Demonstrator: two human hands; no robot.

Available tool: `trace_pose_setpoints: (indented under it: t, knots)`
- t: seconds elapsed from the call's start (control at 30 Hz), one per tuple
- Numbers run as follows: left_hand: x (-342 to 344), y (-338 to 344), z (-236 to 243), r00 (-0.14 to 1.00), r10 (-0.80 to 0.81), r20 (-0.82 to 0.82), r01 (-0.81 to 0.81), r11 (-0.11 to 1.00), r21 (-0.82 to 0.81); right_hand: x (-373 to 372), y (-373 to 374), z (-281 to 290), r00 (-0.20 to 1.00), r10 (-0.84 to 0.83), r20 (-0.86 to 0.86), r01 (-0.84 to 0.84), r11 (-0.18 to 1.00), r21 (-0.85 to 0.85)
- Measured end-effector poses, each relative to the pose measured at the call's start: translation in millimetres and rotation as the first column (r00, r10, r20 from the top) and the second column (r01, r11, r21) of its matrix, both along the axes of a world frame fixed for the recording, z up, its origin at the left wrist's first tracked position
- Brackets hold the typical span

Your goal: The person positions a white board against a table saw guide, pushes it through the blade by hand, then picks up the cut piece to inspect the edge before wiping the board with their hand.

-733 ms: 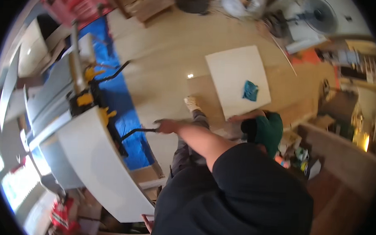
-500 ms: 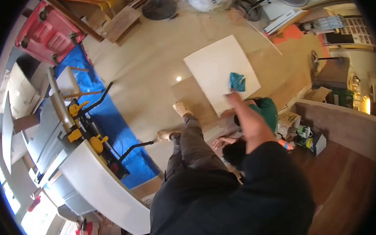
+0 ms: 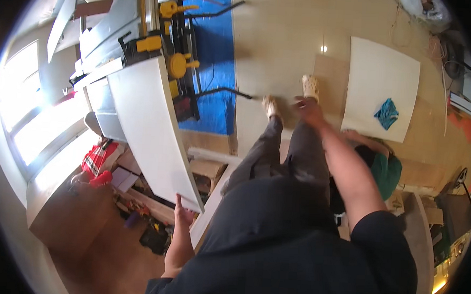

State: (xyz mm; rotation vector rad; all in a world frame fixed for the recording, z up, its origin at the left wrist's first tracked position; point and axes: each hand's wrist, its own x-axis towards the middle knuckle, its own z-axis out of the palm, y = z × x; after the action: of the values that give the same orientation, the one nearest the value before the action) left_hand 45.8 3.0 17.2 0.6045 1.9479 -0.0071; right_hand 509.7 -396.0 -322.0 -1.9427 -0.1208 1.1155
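White panel (image 3: 146,116), long and flat, runs down the left of the scene: far end at the grey table (image 3: 111,23), near end jutting well past it over clutter. Left hand (image 3: 184,214) at the near edge, thumb laid over the upper face, fingers seemingly clasped round the edge, their undersides hidden. Right hand (image 3: 308,109) well apart, out over the dark trousers (image 3: 304,150) near the pale shoes (image 3: 310,86); its fingers are blurred, look loosely curled, cannot tell whether they hold anything. Step in hand, judged from the grasp: bearing the near end. Best done with that end kept level with the table top, since a long board held at one end probably tips or twists easily; palm under would likely beat a pinch, and a second hand on the right long edge would share the load. Mind the yellow knob (image 3: 178,65) just beside the far right edge, and the black bar (image 3: 221,89) reaching over the blue sheet (image 3: 216,116) toward the feet, a likely trip. Co-worker in green (image 3: 387,173) low on the right, close to the second panel (image 3: 383,64): look before any swing that way
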Motion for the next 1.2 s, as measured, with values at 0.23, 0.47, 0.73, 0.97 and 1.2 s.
trace_pose_setpoints:
  t: [0.23,0.47,0.73,0.97,1.2]
  knots:
    - [42,3,-2,0.940,-0.255,-0.228,0.292,0.945,0.149,22,57,50,0.999,-0.048,0.018,0.047,0.998,0.040]
    - [-82,31,-40,0.902,-0.320,-0.290,0.399,0.873,0.281,-58,179,116,0.996,0.067,-0.053,-0.052,0.969,0.240]
    - [5,15,15,0.791,-0.581,-0.192,0.611,0.772,0.178,-84,311,235,0.917,0.203,-0.342,-0.099,0.949,0.300]
    - [160,52,30,0.334,-0.720,-0.608,0.811,-0.109,0.574,-54,330,253,0.786,0.280,-0.552,-0.136,0.948,0.287]
    - [368,95,10,0.143,-0.715,-0.684,0.961,-0.064,0.269,60,311,210,0.340,0.918,-0.206,-0.703,0.393,0.593]
